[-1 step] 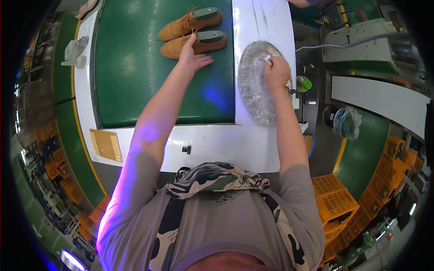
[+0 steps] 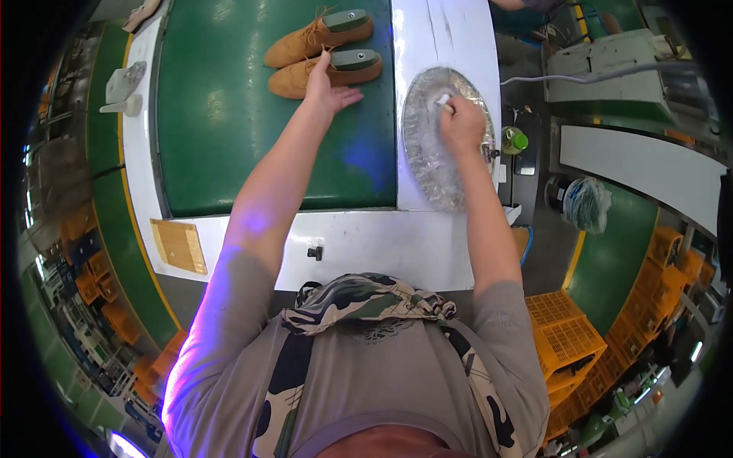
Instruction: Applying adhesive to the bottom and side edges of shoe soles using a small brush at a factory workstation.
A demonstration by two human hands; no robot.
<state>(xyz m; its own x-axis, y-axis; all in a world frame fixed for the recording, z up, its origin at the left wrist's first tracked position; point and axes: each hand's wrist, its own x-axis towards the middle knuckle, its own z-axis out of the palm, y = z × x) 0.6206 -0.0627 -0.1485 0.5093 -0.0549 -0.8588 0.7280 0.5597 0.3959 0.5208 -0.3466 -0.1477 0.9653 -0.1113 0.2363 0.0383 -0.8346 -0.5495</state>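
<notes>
Two tan suede lace-up shoes (image 2: 294, 79) with green shoe lasts (image 2: 356, 59) inside lie side by side on the green belt, toes to the left. My left hand (image 2: 329, 98) is at the near shoe, fingers stretched out and thumb up by its laces; it seems to touch the shoe's side. My right hand (image 2: 463, 124) is closed on a small white-tipped tool (image 2: 443, 100), mostly hidden in the fingers. It is over an oval tray (image 2: 431, 168) wrapped in clear plastic, on the white table edge to the right.
The green belt (image 2: 221, 137) has a white frame (image 2: 366, 244) with a small black clip (image 2: 314, 253) and a cardboard piece (image 2: 179, 246). Right of the tray stand a green-capped bottle (image 2: 514, 140) and orange crates (image 2: 565, 328). Another person's arm (image 2: 510, 4) shows at the top.
My right hand and the white-tipped tool have shifted slightly left over the tray. The shoes sit a touch further left; my left hand stays beside the near one.
</notes>
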